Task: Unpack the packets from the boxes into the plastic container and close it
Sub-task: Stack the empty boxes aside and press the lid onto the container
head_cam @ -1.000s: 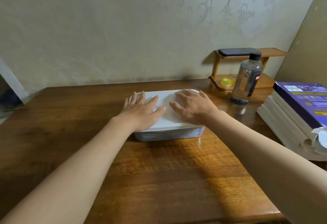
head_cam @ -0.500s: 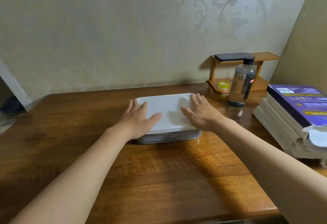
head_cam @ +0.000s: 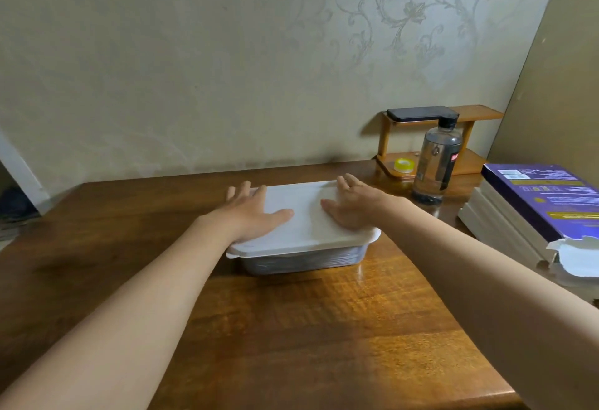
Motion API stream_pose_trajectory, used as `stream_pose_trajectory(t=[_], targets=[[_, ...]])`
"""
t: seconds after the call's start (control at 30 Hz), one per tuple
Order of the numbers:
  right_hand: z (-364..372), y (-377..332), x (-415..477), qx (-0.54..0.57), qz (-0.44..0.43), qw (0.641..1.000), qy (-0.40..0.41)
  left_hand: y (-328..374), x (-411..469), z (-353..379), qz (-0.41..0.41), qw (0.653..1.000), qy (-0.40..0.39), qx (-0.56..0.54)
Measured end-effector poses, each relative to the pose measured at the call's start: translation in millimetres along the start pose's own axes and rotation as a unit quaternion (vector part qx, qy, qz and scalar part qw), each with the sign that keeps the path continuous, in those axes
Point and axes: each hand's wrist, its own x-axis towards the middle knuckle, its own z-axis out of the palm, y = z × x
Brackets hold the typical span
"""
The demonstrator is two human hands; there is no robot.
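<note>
A clear plastic container (head_cam: 304,259) stands in the middle of the wooden table, covered by its white lid (head_cam: 306,215). My left hand (head_cam: 251,213) lies flat on the lid's left part, fingers straight and reaching over the far left edge. On the right part of the lid my right hand (head_cam: 351,205) presses down with straight fingers. A stack of white boxes with a purple one on top (head_cam: 534,205) sits at the right edge; its near end is torn open. What is inside the container is hidden by the lid.
A clear water bottle (head_cam: 437,163) with a black cap stands right of the container. Behind it a small wooden shelf (head_cam: 466,163) carries a black phone (head_cam: 419,113) above and a yellow tape roll (head_cam: 403,165) below. The wall runs along the table's far edge (head_cam: 194,176).
Both hands slid apart from the lid's middle toward its left and right sides while staying flat on it. The camera view shifted slightly.
</note>
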Motion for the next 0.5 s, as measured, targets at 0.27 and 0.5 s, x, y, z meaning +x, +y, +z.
stream_pose_trajectory(t=[0.27, 0.5], targets=[[6, 10, 25, 0.071, -0.017, 0.997, -0.003, 2, 24, 6, -0.003, 1.0, 0.019, -0.016], [5, 6, 17, 0.026, 0.002, 0.999, 0.027, 2, 19, 6, 0.009, 0.999, 0.053, 0.006]])
